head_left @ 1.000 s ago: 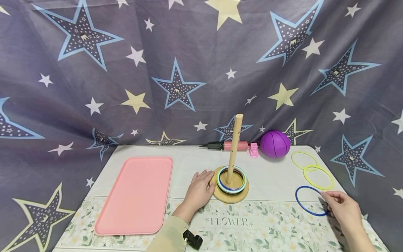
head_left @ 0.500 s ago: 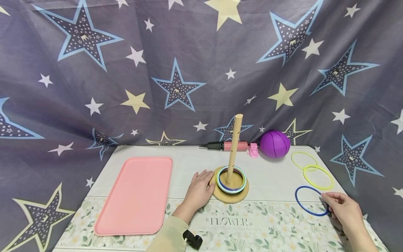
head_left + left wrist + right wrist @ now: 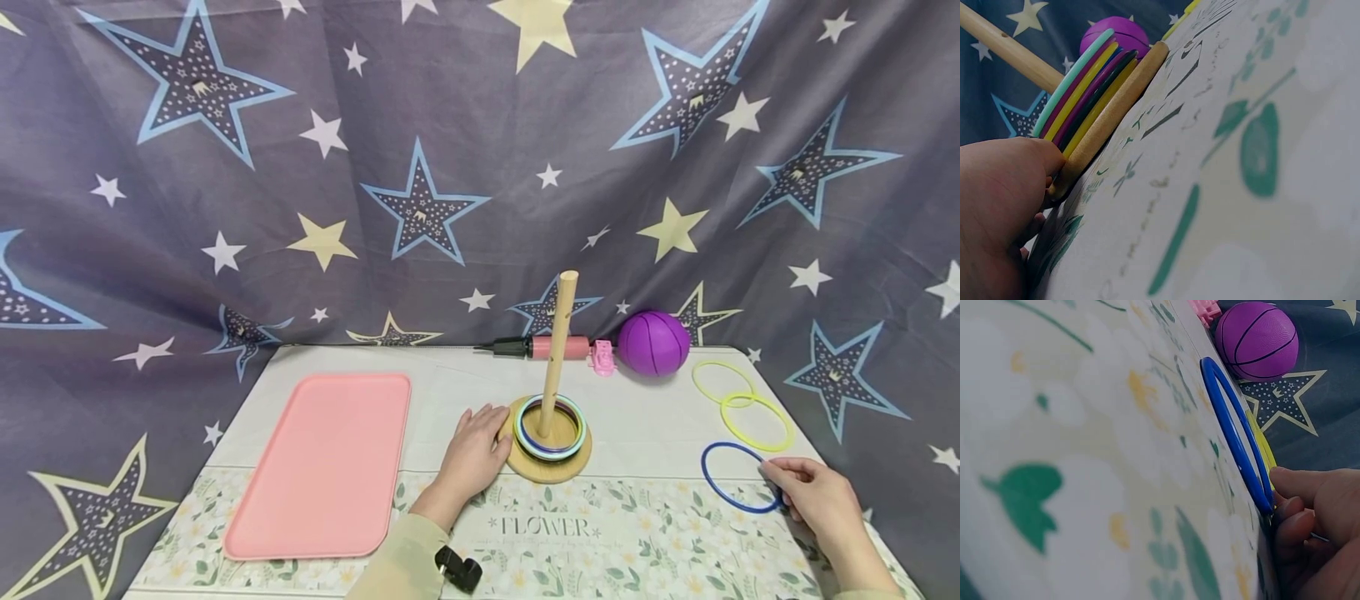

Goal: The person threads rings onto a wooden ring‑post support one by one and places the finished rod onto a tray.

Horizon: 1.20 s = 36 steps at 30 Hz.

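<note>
- Almost nothing has changed over the last second: the right hand (image 3: 817, 492) is where it was, pinching the blue ring (image 3: 1229, 431) between thumb and fingers at the ring's 3 to 4 o'clock. Clock directions are read in the head view, with 12 o'clock at the far edge of the table (image 3: 645, 450).
- A faint drift toward 9 o'clock is shared by the two yellow rings (image 3: 741, 397) and the patterned curtain (image 3: 480, 100), so it seems to be the camera's movement rather than the hand's.
- The blue ring lies well apart from the wooden base (image 3: 551, 473), a little past its 3 o'clock; whether any part of it is raised cannot be told. The yellow rings, overlapping each other, lie near it toward 12 to 1 o'clock.
- The left hand (image 3: 474, 450) has also stayed put, touching the base's rim at 9 o'clock; whether its fingers grip or only rest there cannot be told.
- The stack of rings (image 3: 1088, 94) still encircles the upright post (image 3: 557, 358), mint-coloured on top.
- As a judgement, the work marks time here: the blue ring is secured in the fingers, but its place relative to the post is unaltered.
</note>
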### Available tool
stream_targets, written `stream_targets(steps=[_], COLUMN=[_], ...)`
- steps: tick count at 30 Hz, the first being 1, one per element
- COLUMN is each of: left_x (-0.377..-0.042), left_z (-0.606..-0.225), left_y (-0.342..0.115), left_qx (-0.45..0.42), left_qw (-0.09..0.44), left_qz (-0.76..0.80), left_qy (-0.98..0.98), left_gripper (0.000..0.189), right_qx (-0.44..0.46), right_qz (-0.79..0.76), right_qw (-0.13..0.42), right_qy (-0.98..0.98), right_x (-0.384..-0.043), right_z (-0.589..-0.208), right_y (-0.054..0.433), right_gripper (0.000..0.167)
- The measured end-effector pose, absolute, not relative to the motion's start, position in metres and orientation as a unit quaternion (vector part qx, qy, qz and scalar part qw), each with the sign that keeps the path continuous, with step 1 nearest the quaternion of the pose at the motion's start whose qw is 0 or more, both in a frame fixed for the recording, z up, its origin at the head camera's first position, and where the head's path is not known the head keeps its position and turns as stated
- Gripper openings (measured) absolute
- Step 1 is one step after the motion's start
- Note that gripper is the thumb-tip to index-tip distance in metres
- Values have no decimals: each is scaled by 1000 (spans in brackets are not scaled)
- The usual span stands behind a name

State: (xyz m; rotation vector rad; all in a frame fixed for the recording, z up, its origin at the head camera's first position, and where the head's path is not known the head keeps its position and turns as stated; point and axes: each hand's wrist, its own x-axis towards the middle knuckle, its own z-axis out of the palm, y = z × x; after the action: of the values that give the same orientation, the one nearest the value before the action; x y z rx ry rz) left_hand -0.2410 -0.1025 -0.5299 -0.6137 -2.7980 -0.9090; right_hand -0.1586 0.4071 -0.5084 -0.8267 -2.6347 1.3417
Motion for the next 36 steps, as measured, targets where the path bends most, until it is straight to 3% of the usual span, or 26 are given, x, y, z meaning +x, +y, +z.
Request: stream_targets(steps=[36], left_x=[-242], left_z=[-533], left_y=[-102], left_qx=[-206], left_qw=[71], left_qz=[-305], left_qy=[-927], left_gripper=[50], right_qx=[-252], right_qz=[414], right_qw=[19], right_qy=[-874], right_x=[-160], right_z=[-508], right_y=[408], right_gripper=[35])
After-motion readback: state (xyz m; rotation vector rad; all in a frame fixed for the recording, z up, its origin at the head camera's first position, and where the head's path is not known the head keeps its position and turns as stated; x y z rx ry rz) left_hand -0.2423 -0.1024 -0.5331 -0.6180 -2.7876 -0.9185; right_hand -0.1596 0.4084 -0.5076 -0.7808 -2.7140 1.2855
